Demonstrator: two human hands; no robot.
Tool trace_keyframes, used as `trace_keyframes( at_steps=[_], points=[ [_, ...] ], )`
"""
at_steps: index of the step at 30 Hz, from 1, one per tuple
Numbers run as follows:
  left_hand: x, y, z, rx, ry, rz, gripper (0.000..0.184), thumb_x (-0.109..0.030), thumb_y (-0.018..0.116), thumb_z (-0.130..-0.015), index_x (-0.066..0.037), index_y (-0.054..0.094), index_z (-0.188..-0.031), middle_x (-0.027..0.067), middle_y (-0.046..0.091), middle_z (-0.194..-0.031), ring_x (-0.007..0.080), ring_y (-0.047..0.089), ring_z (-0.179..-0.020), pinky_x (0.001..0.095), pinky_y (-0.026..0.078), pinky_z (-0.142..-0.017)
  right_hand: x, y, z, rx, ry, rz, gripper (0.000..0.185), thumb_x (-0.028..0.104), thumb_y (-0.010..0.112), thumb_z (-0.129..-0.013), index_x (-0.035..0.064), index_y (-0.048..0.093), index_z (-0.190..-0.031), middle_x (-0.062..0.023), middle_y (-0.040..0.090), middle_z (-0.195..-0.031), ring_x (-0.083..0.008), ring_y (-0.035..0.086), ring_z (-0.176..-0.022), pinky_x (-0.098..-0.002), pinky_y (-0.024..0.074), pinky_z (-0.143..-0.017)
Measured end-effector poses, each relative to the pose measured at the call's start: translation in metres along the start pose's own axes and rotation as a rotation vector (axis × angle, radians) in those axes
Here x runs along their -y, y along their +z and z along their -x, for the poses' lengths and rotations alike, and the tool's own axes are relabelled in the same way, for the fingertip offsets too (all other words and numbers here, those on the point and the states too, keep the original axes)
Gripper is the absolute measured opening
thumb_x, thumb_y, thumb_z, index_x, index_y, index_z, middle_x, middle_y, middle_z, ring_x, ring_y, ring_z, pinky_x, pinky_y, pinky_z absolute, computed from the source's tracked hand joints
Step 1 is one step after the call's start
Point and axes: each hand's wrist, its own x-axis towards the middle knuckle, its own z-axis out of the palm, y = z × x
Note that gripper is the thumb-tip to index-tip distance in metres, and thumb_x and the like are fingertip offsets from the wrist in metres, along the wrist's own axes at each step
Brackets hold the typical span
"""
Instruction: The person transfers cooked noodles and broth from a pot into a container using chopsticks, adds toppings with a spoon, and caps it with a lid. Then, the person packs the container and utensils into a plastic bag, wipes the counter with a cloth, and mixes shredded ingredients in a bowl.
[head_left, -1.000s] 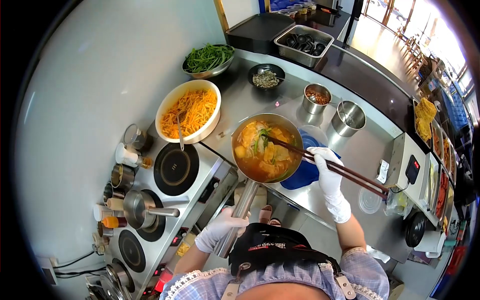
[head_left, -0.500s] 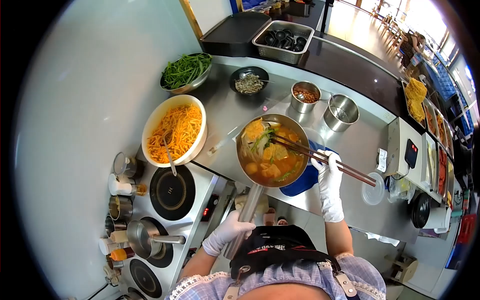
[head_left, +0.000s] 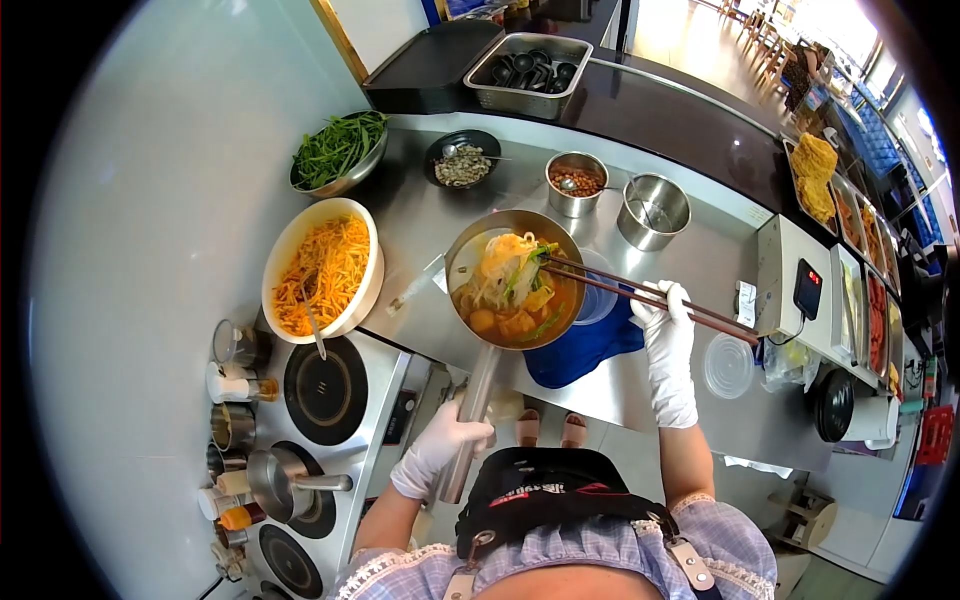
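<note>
My left hand (head_left: 444,448), in a white glove, is closed round the metal handle of a saucepan (head_left: 482,385). The pan is tilted and holds orange broth with pale noodles (head_left: 505,258), greens and yellow pieces. In a white glove too, my right hand (head_left: 665,330) grips a pair of long dark chopsticks (head_left: 640,291). Their tips are in the noodles and greens at the pan's right side. Just right of the pan a clear plastic bowl (head_left: 597,297) stands on a blue cloth (head_left: 590,358), partly hidden by the pan.
To the left are a tub of orange shreds (head_left: 373,270), a bowl of green stalks (head_left: 372,160) and hobs (head_left: 325,390) with a small saucepan (head_left: 275,482). Steel pots (head_left: 655,212) and a black bowl (head_left: 490,147) stand behind. A clear lid (head_left: 727,366) lies right. A distant person (head_left: 800,75) is visible.
The pan now tilts more, its contents gathered differently, with noodles and greens bunched near the chopstick tips. More of the plastic bowl and blue cloth shows. The whole view has shifted slightly.
</note>
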Motion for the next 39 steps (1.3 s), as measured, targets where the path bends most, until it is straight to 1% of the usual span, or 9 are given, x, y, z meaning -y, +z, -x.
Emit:
trace_keyframes(
  at_steps=[4,8,13,16,23,28,34,38,39],
  points=[
    [-0.004,0.004,-0.006,-0.024,0.024,-0.050,0.027,-0.008,0.062,-0.076,0.000,0.050,-0.099,0.0041,0.053,-0.071,0.0106,0.051,-0.054,0.0244,0.043,-0.051,0.022,0.012,-0.009,0.019,-0.011,0.009,0.021,0.019,0.052,-0.094,-0.0008,0.056,-0.099,-0.0178,0.063,-0.094,-0.0286,0.066,-0.084,-0.0414,0.0593,-0.072],
    [-0.011,0.007,-0.008,-0.048,0.010,-0.034,0.025,-0.008,0.062,-0.076,0.000,0.051,-0.097,0.0034,0.053,-0.068,0.0102,0.051,-0.052,0.0247,0.044,-0.048,0.044,0.020,-0.021,0.091,-0.044,0.008,0.023,0.020,0.051,-0.094,-0.0018,0.057,-0.099,-0.0169,0.065,-0.092,-0.0269,0.067,-0.082,-0.0364,0.0598,-0.070],
    [-0.017,0.004,-0.014,-0.104,0.037,-0.048,0.025,-0.004,0.064,-0.074,-0.001,0.050,-0.095,0.0032,0.053,-0.069,0.0106,0.053,-0.052,0.0246,0.045,-0.046,0.072,0.014,-0.033,0.091,-0.056,0.016,0.023,0.019,0.051,-0.094,-0.0016,0.057,-0.101,-0.0180,0.064,-0.095,-0.0281,0.066,-0.087,-0.0409,0.0591,-0.074],
    [-0.025,0.004,-0.014,-0.144,0.035,-0.064,0.024,-0.006,0.065,-0.074,-0.002,0.049,-0.091,0.0040,0.055,-0.066,0.0100,0.052,-0.051,0.0232,0.044,-0.047,0.082,0.000,-0.038,0.044,-0.088,0.083,0.025,0.020,0.051,-0.094,-0.0021,0.057,-0.102,-0.0182,0.064,-0.094,-0.0278,0.066,-0.087,-0.0402,0.0594,-0.072],
    [-0.031,0.002,-0.020,-0.190,0.030,-0.097,0.028,-0.005,0.065,-0.073,-0.002,0.049,-0.096,0.0028,0.053,-0.068,0.0092,0.051,-0.050,0.0230,0.044,-0.046,0.088,-0.025,-0.032,-0.045,-0.138,0.254,0.028,0.022,0.052,-0.094,-0.0034,0.057,-0.105,-0.0167,0.063,-0.092,-0.0254,0.065,-0.080,-0.0367,0.0594,-0.070],
    [-0.035,0.004,-0.022,-0.203,0.045,-0.139,0.028,-0.006,0.066,-0.072,-0.001,0.049,-0.095,0.0028,0.052,-0.067,0.0104,0.051,-0.051,0.0244,0.046,-0.048,0.087,-0.034,-0.021,-0.057,-0.186,0.365,0.030,0.023,0.053,-0.094,-0.0044,0.057,-0.106,-0.0167,0.062,-0.092,-0.0240,0.065,-0.083,-0.0340,0.0585,-0.069],
    [-0.035,0.006,-0.024,-0.204,0.044,-0.118,0.028,-0.006,0.066,-0.071,-0.001,0.048,-0.092,0.0036,0.051,-0.069,0.0112,0.052,-0.051,0.0251,0.047,-0.048,0.080,-0.032,-0.004,0.000,-0.222,0.704,0.023,0.015,0.051,-0.095,-0.0040,0.060,-0.104,-0.0122,0.063,-0.095,-0.0195,0.064,-0.081,-0.0305,0.0539,-0.076],
    [-0.034,0.006,-0.028,-0.208,0.061,-0.107,0.028,-0.006,0.068,-0.072,-0.001,0.050,-0.094,0.0031,0.053,-0.065,0.0118,0.052,-0.048,0.0247,0.045,-0.045,0.067,-0.015,0.003,0.186,-0.303,0.839,0.013,0.003,0.056,-0.089,-0.0041,0.063,-0.097,-0.0106,0.062,-0.089,-0.0173,0.061,-0.081,-0.0267,0.0496,-0.075],
    [-0.035,0.006,-0.028,-0.206,0.047,-0.114,0.027,-0.005,0.067,-0.072,-0.001,0.049,-0.093,0.0035,0.052,-0.065,0.0118,0.052,-0.049,0.0251,0.046,-0.046,0.068,-0.008,0.003,0.260,-0.354,0.971,0.011,0.000,0.058,-0.085,-0.0028,0.064,-0.095,-0.0108,0.062,-0.088,-0.0168,0.060,-0.080,-0.0267,0.0489,-0.073]
  ],
)
